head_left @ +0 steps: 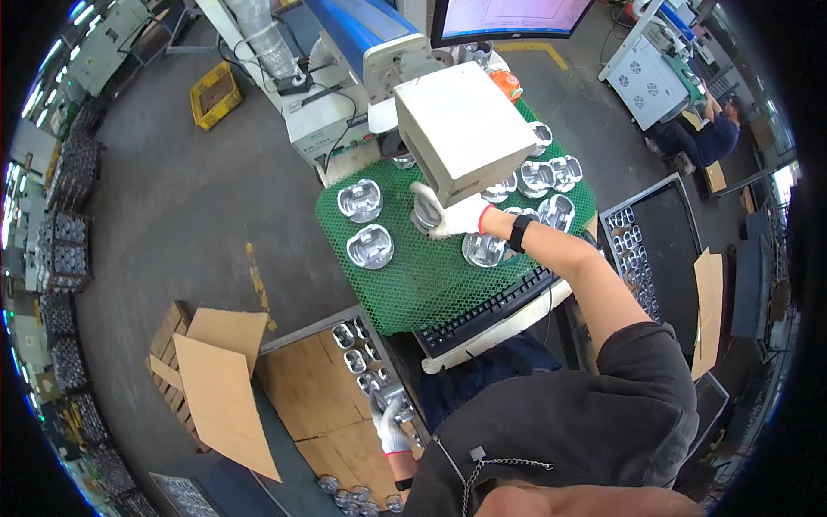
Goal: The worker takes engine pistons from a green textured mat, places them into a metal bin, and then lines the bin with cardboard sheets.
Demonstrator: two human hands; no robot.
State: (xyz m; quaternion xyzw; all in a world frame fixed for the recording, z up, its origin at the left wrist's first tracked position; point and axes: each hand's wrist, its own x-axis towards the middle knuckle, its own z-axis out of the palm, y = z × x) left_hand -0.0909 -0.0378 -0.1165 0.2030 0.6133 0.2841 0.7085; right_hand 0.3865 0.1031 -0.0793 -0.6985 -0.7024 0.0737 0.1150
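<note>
My right hand (457, 215), in a white glove with a red cuff, is closed round a metal piston (425, 214) on the green mesh mat (413, 289). That piston is beside the lower edge of a beige box-shaped housing (465, 121), which hides part of the mat. Down to the left, my gloved left hand (389, 428) grips another piston (392, 394) at the side of a cardboard-lined crate (306, 383). Several pistons line that side of the crate. On the mat, two pistons stand left of my right hand, one of them a silver piston (370, 247), and several more stand to its right.
A black keyboard (487, 310) lies along the mat's near edge. Beyond the housing is a monitor (512, 19). Open cardboard flaps (220, 388) rise left of the crate. Another piston crate (633, 258) stands at right. A co-worker (711, 138) sits at far right; a yellow bin (215, 95) is far left.
</note>
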